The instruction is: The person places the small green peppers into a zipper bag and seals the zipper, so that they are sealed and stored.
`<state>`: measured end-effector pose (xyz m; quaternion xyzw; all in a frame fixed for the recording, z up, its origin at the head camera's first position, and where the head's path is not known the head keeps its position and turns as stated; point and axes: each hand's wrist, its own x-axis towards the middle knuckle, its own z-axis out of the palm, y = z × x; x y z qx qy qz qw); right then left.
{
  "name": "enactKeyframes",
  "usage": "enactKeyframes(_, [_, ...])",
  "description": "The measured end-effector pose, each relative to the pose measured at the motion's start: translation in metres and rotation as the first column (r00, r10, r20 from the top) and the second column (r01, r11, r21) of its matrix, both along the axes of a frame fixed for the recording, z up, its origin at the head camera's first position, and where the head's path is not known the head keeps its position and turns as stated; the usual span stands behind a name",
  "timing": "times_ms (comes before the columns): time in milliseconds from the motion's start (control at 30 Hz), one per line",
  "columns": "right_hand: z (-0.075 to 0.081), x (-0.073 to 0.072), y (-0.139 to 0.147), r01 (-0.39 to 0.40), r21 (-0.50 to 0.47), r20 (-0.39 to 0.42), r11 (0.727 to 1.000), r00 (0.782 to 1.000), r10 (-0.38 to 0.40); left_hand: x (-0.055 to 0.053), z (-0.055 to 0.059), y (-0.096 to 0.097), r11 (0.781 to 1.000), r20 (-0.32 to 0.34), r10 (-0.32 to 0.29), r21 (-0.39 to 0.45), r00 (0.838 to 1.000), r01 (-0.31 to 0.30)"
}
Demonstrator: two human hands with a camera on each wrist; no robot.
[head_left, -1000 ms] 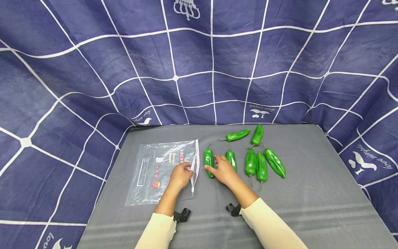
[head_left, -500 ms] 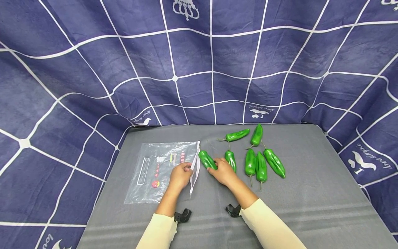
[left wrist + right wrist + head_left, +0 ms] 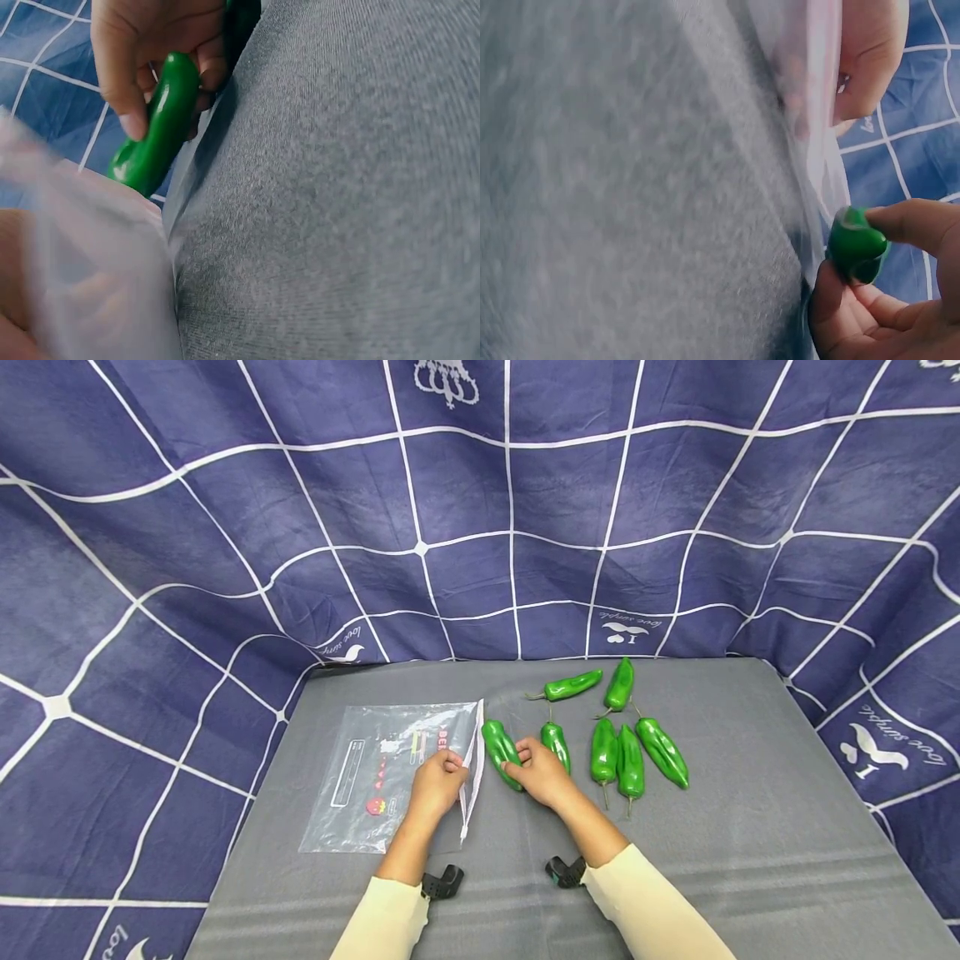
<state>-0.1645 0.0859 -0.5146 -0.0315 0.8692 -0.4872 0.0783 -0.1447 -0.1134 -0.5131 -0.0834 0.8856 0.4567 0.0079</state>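
A clear zip bag (image 3: 360, 727) with a strawberry print lies flat, its white zip edge towards the right. My left hand (image 3: 437, 783) pinches that edge and lifts the upper layer, so the mouth gapes a little. In my right hand (image 3: 543, 772) a green pepper (image 3: 498, 745) is gripped between thumb and fingers, slanting with its upper end close to the bag's mouth. The left wrist view shows the pepper (image 3: 161, 127) right at the bag's edge (image 3: 112, 225). From the right wrist the pepper (image 3: 856, 246) appears end-on, beside the raised plastic.
Another green pepper (image 3: 555, 745) lies just right of my right hand. Several more, including one pepper (image 3: 574, 685) at the back and one pepper (image 3: 663, 753) furthest right, rest on the grey tabletop (image 3: 750, 860). A blue checked curtain (image 3: 480, 568) hangs behind the table.
My right hand has taken hold of the green pepper and tilted it, its upper end swinging left towards the bag's mouth. The left hand stays at the bag's edge.
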Motion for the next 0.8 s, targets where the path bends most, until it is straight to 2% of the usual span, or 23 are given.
enactKeyframes(133, [0.003,0.002,-0.001,0.019,-0.069,0.021,0.997,1.000,-0.018,0.000,-0.002,0.001,0.999,0.018,-0.012,0.051,1.000,0.011])
enactKeyframes(267, [0.004,0.003,-0.003,0.052,-0.150,0.056,0.987,0.997,-0.044,0.000,-0.002,0.004,0.986,0.041,-0.030,0.167,0.999,0.023])
enactKeyframes(400, [0.006,0.005,-0.007,0.079,-0.275,0.101,0.958,0.993,-0.053,0.000,-0.001,0.008,0.965,0.063,-0.029,0.262,0.998,0.011])
enactKeyframes(533, [0.010,0.008,-0.011,0.074,-0.371,0.132,0.926,0.991,-0.027,0.001,0.001,0.013,0.955,0.075,-0.016,0.297,0.997,-0.007])
enactKeyframes(633, [0.012,0.011,-0.012,0.066,-0.386,0.142,0.920,0.990,-0.011,0.001,0.001,0.016,0.950,0.075,-0.010,0.313,0.997,-0.014])
enactKeyframes(800, [0.011,0.014,-0.013,0.068,-0.365,0.136,0.929,0.991,-0.019,0.001,0.002,0.019,0.932,0.076,0.001,0.361,0.997,-0.028])
